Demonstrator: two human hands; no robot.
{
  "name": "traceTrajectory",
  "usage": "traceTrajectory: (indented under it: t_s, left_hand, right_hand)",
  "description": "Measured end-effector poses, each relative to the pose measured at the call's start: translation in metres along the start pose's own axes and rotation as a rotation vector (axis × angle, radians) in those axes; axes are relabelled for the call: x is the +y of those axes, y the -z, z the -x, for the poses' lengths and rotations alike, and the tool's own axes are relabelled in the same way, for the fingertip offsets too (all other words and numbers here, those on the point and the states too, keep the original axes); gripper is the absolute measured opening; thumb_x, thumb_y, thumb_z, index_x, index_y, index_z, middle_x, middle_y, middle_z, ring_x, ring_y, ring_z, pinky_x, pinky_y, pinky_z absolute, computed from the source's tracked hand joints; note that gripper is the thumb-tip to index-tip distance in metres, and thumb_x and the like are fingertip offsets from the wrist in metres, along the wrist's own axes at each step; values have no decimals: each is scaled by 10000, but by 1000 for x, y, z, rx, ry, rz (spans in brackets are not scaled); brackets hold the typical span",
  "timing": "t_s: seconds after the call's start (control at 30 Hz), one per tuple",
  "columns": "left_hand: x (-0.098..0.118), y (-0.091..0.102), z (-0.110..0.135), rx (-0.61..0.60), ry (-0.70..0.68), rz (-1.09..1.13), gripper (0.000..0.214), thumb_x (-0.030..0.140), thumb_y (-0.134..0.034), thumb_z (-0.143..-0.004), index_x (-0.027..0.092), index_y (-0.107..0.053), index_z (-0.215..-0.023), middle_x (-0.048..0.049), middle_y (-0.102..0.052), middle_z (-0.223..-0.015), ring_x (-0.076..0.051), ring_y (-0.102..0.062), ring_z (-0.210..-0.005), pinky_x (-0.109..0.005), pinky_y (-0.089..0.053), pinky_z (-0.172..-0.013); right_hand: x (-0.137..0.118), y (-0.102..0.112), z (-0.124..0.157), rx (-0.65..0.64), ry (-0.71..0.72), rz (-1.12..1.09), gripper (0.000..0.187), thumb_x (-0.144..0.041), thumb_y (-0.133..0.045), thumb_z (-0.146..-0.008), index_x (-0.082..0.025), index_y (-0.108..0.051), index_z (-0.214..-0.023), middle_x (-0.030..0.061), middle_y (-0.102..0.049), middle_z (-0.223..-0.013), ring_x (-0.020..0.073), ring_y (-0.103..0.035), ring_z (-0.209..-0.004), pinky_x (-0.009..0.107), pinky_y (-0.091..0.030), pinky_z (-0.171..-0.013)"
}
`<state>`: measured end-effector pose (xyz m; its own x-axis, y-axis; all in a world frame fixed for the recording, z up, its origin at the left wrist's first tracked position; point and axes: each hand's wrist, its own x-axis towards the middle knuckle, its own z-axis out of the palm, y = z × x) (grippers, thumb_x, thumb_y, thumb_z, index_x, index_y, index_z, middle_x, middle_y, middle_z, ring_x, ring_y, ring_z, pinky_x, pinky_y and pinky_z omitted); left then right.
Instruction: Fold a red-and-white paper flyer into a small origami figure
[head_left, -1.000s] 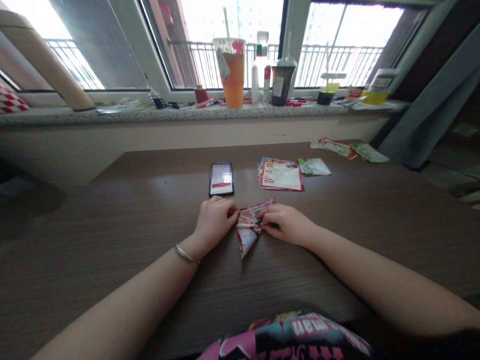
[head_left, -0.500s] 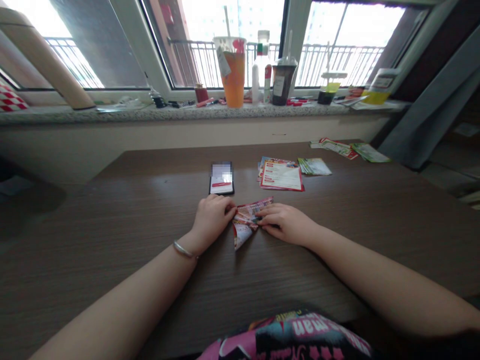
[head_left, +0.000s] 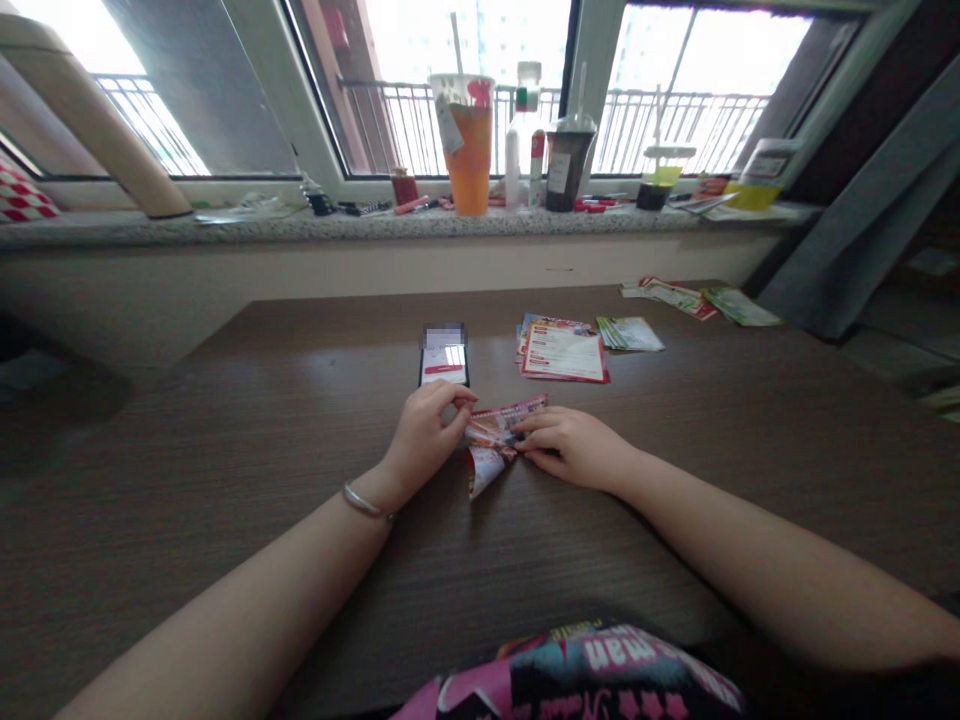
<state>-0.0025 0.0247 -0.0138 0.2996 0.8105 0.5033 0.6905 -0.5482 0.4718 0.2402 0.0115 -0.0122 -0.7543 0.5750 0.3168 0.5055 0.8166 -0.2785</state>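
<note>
A small piece of colourful printed paper, folded into pointed flaps, lies on the table between my hands. My left hand, with a silver bangle on its wrist, is at the paper's upper left corner. Its thumb and forefinger are curled together in a pinch at that edge. My right hand rests on the paper's right side, fingers on top and thumb beneath them, holding it down. Just beyond my left hand lies a phone with a lit screen, its lower edge partly hidden by the fingers.
Printed cards with red borders lie behind the paper, beside a fanned stack of green-white cards. More leaflets are at the far right corner. On the windowsill stand an orange drink cup, a dark cup and several bottles.
My left hand has risen slightly and its fingers have shifted up along the paper's left edge, nearer the phone. My right hand and the paper have hardly moved.
</note>
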Motion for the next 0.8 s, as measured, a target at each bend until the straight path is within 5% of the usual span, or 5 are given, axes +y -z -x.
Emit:
traceTrajectory:
  t_s: [0.13, 0.33, 0.8]
  left_hand:
    - [19, 12, 5, -115, -90, 98, 228, 276, -451, -923, 178, -645, -854, -48, -660, -883, -177, -594, -870, -316, -455, -832]
    - [37, 22, 15, -382, -227, -40, 188, 332, -609, -841, 237, -677, -989, -52, -680, -1037, -229, -603, -1001, -380, -434, -916]
    - [27, 14, 16, -380, -361, -308, 248, 143, -475, -908, 230, -649, -1061, -49, -690, -1080, -203, -626, -1016, -463, -373, -1047]
  right_hand:
    - [-1, 0, -2, -16, 1, 24, 212, -228, -560, -881, -212, -727, -1010, 61, -686, -1164, 206, -619, -1099, 373, -473, -986]
    - [-3, -1, -5, -4, -10, 77, 203, -236, -562, -881, -219, -728, -996, 63, -690, -1151, 211, -621, -1076, 379, -477, -968]
    - [-6, 4, -2, -6, 8, 239, 246, -283, -526, -908, -240, -712, -1064, 79, -674, -1063, 219, -561, -924, 362, -490, -821]
